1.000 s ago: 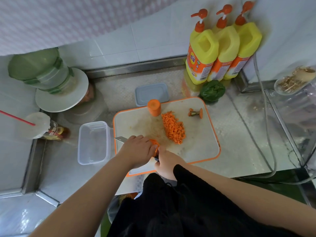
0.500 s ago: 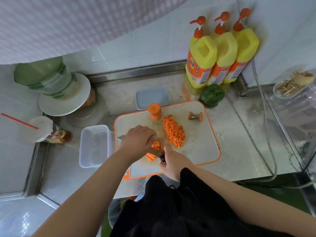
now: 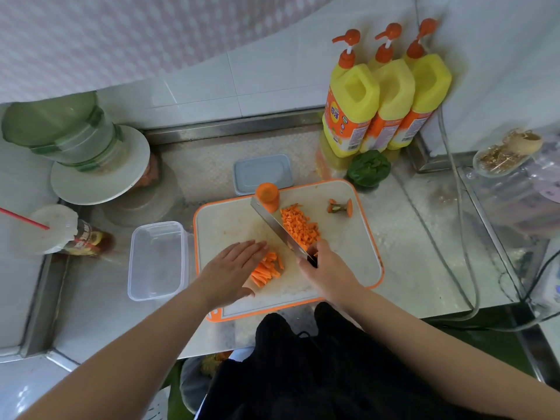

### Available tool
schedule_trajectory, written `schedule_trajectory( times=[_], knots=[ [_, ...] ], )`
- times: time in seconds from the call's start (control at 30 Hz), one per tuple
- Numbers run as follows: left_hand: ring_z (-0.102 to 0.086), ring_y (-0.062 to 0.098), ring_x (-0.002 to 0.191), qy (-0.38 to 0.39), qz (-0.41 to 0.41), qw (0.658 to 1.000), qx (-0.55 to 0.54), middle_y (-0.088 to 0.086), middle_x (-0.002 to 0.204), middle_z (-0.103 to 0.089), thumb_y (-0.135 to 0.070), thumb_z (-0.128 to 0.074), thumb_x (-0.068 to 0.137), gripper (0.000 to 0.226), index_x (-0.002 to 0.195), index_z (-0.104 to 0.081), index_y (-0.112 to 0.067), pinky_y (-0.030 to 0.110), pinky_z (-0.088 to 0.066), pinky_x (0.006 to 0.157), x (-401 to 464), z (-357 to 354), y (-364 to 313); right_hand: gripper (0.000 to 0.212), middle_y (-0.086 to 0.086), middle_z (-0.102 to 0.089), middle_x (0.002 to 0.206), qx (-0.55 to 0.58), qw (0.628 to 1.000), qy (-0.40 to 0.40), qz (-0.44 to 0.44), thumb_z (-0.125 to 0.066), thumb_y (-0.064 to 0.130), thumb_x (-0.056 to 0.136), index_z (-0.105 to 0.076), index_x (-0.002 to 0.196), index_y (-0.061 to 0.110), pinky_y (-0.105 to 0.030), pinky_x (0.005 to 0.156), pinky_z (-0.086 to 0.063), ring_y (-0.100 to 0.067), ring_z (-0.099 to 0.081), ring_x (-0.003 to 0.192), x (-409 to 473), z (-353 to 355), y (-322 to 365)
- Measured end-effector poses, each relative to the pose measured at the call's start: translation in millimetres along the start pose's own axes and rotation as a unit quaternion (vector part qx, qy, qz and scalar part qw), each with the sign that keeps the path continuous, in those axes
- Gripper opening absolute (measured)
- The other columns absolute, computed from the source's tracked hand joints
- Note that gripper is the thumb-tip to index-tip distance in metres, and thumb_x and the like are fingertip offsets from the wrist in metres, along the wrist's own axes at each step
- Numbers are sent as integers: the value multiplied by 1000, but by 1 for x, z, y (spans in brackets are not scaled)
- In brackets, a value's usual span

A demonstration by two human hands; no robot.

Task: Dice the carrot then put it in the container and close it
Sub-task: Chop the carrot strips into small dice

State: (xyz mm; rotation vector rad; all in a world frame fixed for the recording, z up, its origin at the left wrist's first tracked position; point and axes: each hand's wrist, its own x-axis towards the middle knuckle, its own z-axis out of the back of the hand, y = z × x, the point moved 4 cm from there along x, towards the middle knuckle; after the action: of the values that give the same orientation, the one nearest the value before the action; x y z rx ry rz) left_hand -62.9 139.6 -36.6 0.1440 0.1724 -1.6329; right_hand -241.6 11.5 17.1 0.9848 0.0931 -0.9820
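On the orange-rimmed cutting board (image 3: 348, 253) lies a pile of diced carrot (image 3: 300, 227), with a bunch of carrot sticks (image 3: 268, 269) nearer me. My left hand (image 3: 233, 269) is flat with straight fingers, just left of the sticks and partly over them. My right hand (image 3: 325, 269) grips the handle of a knife (image 3: 277, 227), whose blade points up and left along the diced pile. A whole carrot chunk (image 3: 267, 195) stands upright at the board's far edge. The carrot's cut-off top (image 3: 341, 207) lies to the right. An open clear container (image 3: 157, 260) sits left of the board; its lid (image 3: 263, 173) lies behind the board.
Three yellow pump bottles (image 3: 385, 104) stand at the back right with a green vegetable (image 3: 368, 168) in front of them. A stack of white and green dishes (image 3: 91, 159) and a cup with a red straw (image 3: 48, 228) are at the left. A cable (image 3: 463, 237) runs down the right.
My left hand has let go of the carrot piece and flattened out beside the cut sticks. The knife has swung from lying across the board to pointing away, along the diced pile.
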Motion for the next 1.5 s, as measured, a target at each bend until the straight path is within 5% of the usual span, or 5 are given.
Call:
schedule_trajectory(
  times=[0.23, 0.5, 0.9, 1.07, 1.5],
  knots=[
    [-31, 27, 144, 101, -137, 985, 32, 0, 160, -28, -64, -68, 75, 104, 149, 0, -35, 43, -31, 113, 39, -15, 7, 23, 1, -55, 76, -29, 999, -24, -6, -54, 34, 95, -41, 98, 16, -31, 63, -42, -22, -58, 73, 3, 0, -2],
    [-43, 23, 122, -48, -186, 979, 71, -5, 140, -53, -55, -29, 88, 66, 144, -35, -21, 33, -32, 95, 35, -34, 8, 25, -3, -59, 79, -36, 999, -30, -7, -54, 35, 95, -42, 102, 14, -30, 63, -42, -25, -61, 75, 8, 1, -5],
    [-56, 31, 98, -94, 167, 981, -25, 10, 117, -57, -34, -73, 82, 54, 124, -52, -9, 40, -53, 76, 12, -38, -36, 24, 3, -55, 73, -24, 1000, -11, -4, -53, 36, 95, -42, 100, 15, -32, 62, -44, -21, -59, 69, 12, -5, -4],
    [-41, 27, 118, -8, 356, 928, -110, 7, 136, -39, -41, -47, 100, 50, 141, -35, -15, 37, -38, 97, 21, -25, -57, 26, 2, -55, 74, -33, 999, -2, 0, -50, 37, 95, -41, 103, 14, -37, 64, -47, -25, -60, 71, 14, -10, 0],
    [-46, 33, 131, -113, 325, 905, -252, 9, 145, -38, -35, -75, 83, 75, 141, -31, -17, 46, -41, 104, 1, -24, -46, 27, 2, -46, 72, -83, 995, 54, -32, -43, 39, 99, -40, 96, 12, -39, 70, -45, -24, -53, 73, 9, -23, -12]
  ],
)
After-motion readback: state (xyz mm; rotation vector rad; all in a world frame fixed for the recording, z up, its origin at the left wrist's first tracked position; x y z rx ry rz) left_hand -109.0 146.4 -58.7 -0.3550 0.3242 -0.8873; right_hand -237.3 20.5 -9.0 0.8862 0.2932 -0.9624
